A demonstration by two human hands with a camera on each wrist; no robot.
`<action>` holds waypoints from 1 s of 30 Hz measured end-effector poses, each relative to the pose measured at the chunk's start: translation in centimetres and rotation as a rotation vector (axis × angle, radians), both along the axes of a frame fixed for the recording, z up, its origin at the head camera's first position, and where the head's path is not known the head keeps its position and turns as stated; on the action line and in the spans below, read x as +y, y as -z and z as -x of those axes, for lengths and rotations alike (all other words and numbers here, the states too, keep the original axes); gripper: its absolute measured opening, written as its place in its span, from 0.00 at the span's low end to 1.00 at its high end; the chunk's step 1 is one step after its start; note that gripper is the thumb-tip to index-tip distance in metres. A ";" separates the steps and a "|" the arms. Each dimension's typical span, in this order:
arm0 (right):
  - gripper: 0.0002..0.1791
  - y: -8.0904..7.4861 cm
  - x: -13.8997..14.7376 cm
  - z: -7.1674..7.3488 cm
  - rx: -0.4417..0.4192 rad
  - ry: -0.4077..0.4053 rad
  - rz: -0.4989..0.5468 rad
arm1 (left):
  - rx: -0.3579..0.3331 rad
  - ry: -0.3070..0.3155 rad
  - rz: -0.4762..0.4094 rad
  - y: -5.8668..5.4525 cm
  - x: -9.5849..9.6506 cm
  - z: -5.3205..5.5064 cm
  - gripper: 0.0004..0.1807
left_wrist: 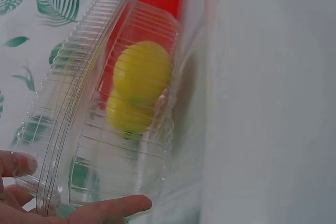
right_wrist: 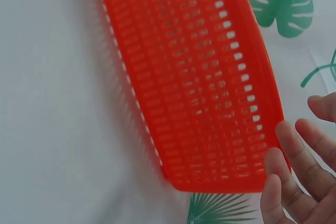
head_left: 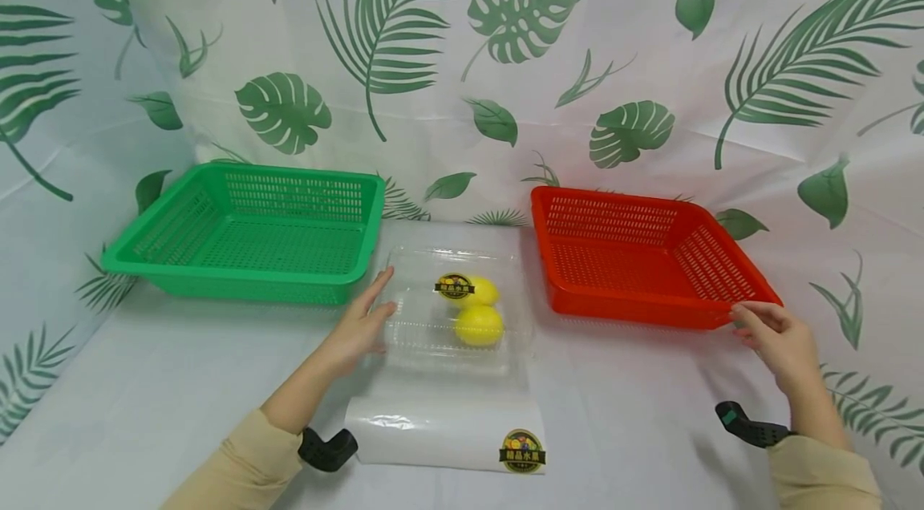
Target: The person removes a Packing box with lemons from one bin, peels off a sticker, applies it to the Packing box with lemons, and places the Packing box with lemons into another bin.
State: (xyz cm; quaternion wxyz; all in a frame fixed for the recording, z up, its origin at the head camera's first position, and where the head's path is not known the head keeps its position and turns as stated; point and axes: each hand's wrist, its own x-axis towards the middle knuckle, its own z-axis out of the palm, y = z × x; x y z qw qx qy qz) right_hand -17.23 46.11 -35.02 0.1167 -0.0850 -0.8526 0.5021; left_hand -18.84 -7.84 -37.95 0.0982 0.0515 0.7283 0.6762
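A clear plastic clamshell box (head_left: pixel 433 342) stands between two baskets, with two lemons (head_left: pixel 480 325) inside. A black and gold fruit label (head_left: pixel 455 286) is on its lid. My left hand (head_left: pixel 358 327) touches the box's left side, thumb and forefinger apart. In the left wrist view, the thumb (left_wrist: pixel 25 163) lies by the lid edge and one straight finger (left_wrist: pixel 118 207) lies along the base. My right hand (head_left: pixel 782 340) is at the near right corner of the red basket (head_left: pixel 628 308). In the right wrist view its fingers (right_wrist: pixel 304 169) are loosely spread beside the rim.
A green basket (head_left: pixel 238 285) stands at the left with nothing in it. The red basket holds nothing either. In front of the box lies a curved glossy white sheet (head_left: pixel 433 430) bearing a similar label (head_left: pixel 522 451). A leaf-patterned cloth (head_left: pixel 426 93) hangs behind.
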 end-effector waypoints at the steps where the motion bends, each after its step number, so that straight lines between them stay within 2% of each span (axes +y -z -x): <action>1: 0.05 0.0 0.2 0.1 -0.001 0.004 0.012 | 0.003 0.003 -0.004 -0.1 0.1 0.0 0.31; 7: 0.01 0.6 1.7 0.6 -0.022 0.043 0.006 | 0.008 0.008 -0.004 -1.0 0.4 -0.1 0.31; 9: 0.01 1.5 3.0 1.1 -0.028 0.072 -0.012 | 0.006 0.005 -0.004 -1.2 0.6 -0.1 0.31; 15: 0.14 4.9 8.2 3.2 -0.086 0.216 -0.073 | 0.001 0.002 -0.007 -1.8 0.8 -0.2 0.31; 19: 0.17 6.4 10.8 4.1 -0.113 0.245 -0.034 | 0.004 -0.002 -0.004 -2.5 1.0 -0.4 0.31; 21: 0.19 6.7 11.3 4.2 -0.127 0.247 -0.002 | 0.009 -0.003 0.002 -3.0 1.1 -0.5 0.30; 23: 0.21 5.9 10.6 3.9 -0.169 0.268 0.014 | 0.014 -0.005 0.008 -3.5 1.2 -0.6 0.30; 27: 0.26 5.1 9.5 3.9 -0.196 0.298 0.085 | 0.026 -0.006 0.025 -4.4 1.5 -0.5 0.30; 28: 0.27 5.0 9.5 4.0 -0.214 0.313 0.115 | 0.028 -0.006 0.030 -4.6 1.5 -0.4 0.30; 30: 0.30 5.6 10.3 4.8 -0.188 0.324 0.214 | 0.032 -0.001 0.039 -5.1 1.7 -0.3 0.30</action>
